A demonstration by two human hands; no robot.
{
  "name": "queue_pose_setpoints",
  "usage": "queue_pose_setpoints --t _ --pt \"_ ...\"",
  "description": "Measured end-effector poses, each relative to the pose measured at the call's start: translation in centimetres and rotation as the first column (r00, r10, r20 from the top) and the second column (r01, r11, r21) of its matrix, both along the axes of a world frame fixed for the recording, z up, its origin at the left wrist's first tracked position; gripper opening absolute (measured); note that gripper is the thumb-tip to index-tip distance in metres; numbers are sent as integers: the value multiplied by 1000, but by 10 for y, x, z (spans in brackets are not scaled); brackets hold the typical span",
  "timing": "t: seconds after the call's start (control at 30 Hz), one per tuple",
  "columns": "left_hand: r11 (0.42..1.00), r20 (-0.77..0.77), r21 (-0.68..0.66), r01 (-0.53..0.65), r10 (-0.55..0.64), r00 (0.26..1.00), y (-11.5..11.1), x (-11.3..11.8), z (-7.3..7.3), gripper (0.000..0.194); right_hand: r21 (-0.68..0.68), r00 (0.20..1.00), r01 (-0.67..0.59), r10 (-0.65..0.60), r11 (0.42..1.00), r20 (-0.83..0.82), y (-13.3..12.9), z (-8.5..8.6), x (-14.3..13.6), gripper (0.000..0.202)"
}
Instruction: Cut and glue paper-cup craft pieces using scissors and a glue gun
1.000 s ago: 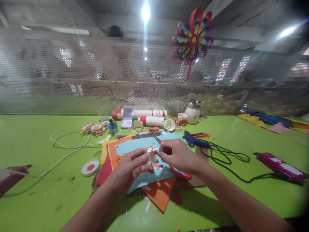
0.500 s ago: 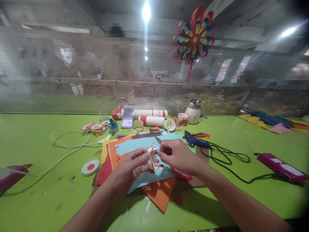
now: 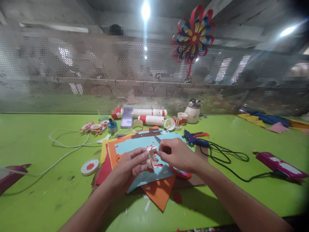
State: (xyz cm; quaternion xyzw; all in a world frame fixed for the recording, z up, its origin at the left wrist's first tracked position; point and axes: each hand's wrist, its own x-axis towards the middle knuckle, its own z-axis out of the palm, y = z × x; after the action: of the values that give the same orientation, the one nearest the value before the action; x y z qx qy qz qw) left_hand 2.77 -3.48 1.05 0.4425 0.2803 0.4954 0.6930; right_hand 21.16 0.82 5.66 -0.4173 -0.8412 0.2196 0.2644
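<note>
My left hand (image 3: 135,163) grips a cut piece of white paper cup (image 3: 151,163) with red strips, above the stacked sheets. Fingers and thumb of my right hand (image 3: 177,155) are pinched together at the cup piece's right edge, by a small red bit; what lies between them is too small to make out. Under my right hand lies a pair of scissors (image 3: 181,174), its red handles and blade tip showing. Beneath both hands is light-blue paper (image 3: 137,141), with an orange sheet (image 3: 159,196) sticking out below. Small paper scraps lie about.
A blue glue gun (image 3: 196,140) with a black cable lies right, near a purple power strip (image 3: 281,166). A round white disc (image 3: 90,167) sits left. Behind stand a phone (image 3: 126,117), stacked paper cups (image 3: 152,120), a blue jar (image 3: 112,126) and a white bottle (image 3: 193,111).
The whole view has shifted very slightly. Both hands stay at the cup piece with almost the same grip.
</note>
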Motion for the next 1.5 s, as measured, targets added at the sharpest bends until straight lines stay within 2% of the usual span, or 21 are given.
queue_pose_setpoints --t 0.27,0.43,0.6,0.73,0.9,1.1,1.3,1.5 --pt "999 66 -29 -13 15 998 -1 -2 7 27 -60 994 7 -13 998 -104 2 17 17 22" --pt "998 126 -49 -37 42 991 -2 -3 12 27 -97 981 19 -37 995 -190 6 11 21 22" --pt "989 155 -131 -72 92 984 -6 -2 16 25 -120 963 -25 -8 992 -270 4 5 17 31" --pt "976 176 -189 -113 147 973 -7 -2 17 21 -211 942 -92 16 973 -335 3 4 14 35" --pt "988 174 -135 -70 93 980 -6 -3 15 29 -272 920 -163 46 949 -390 5 2 12 26" --pt "998 112 -43 -50 55 992 -8 3 13 34 -235 931 -175 83 956 -355 0 2 8 18" --pt "998 86 -40 -45 48 995 -8 8 10 32 -90 960 -73 46 993 -275 -4 0 5 8" --pt "999 115 -47 -15 20 993 -7 7 9 24 -30 970 -47 38 998 -240 -4 -5 4 7"
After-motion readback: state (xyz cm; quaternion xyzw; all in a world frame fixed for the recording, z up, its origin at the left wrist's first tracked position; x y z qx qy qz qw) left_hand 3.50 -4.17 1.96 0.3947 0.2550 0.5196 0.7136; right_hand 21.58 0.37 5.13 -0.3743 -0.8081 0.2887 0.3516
